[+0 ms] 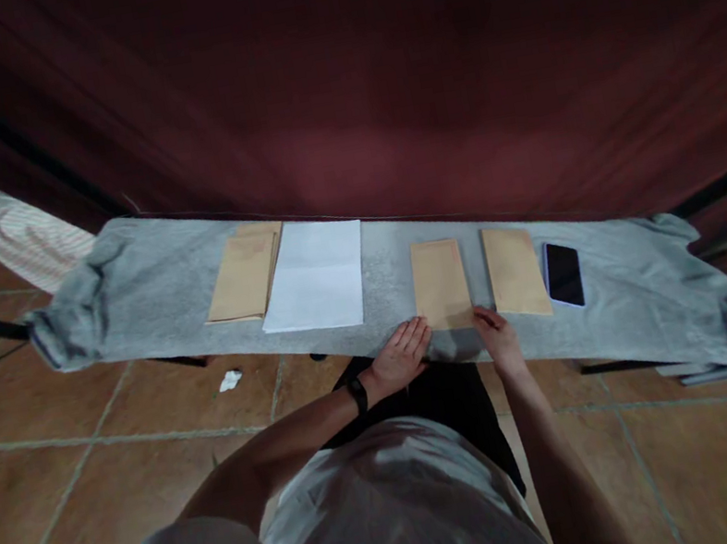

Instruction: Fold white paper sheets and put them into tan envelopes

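A brown envelope (439,282) lies upright on the grey cloth-covered table (154,281), right in front of me. My left hand (403,354) rests flat with fingers stretched out at the envelope's lower left corner, a black watch on its wrist. My right hand (497,333) touches the lower right corner with fingers lying open. A second brown envelope (515,270) lies just to the right of the first one.
A black phone (563,274) lies beside the second envelope. To the left are a stack of white sheets (316,274) and a pile of brown envelopes (244,274). A dark red curtain (371,74) hangs behind the table. A scrap of white paper (230,380) lies on the tiled floor.
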### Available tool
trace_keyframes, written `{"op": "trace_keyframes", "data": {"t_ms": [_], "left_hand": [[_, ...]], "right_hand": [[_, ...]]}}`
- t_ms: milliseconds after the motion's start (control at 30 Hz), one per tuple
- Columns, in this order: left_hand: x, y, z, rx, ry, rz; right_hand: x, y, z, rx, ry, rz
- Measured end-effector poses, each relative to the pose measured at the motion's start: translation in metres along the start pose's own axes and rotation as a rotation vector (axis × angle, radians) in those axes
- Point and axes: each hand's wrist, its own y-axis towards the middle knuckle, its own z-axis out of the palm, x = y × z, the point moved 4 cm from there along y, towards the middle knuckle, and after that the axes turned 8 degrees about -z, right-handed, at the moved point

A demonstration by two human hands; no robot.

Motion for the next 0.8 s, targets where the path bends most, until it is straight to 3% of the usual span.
{"op": "trace_keyframes", "data": {"t_ms": [167, 233, 367, 567, 667, 800], "left_hand": [[0.003, -0.001, 0.004, -0.028, 0.017, 0.016], [0.003, -0.001, 0.006, -0.029, 0.026, 0.02], [0.005, -0.002, 0.008, -0.063, 0.011, 0.018], [0.006, -0.003, 0.003, -0.104, 0.064, 0.033], [0.01, -0.003, 0.0, -0.145, 0.125, 0.107], [0.016, -0.003, -0.002, -0.29, 0.247, 0.192]], "right_hand": [[-0.002, -0.014, 0.007, 0.024, 0.577, 0.187], [-0.001, -0.021, 0.015, 0.051, 0.701, 0.235], [0.002, -0.031, 0.035, 0.097, 0.743, 0.308], [0.01, -0.034, 0.056, -0.008, 0.728, 0.405], [0.014, -0.027, 0.058, -0.091, 0.722, 0.381], [0.014, -0.018, 0.045, -0.177, 0.725, 0.348]]}}
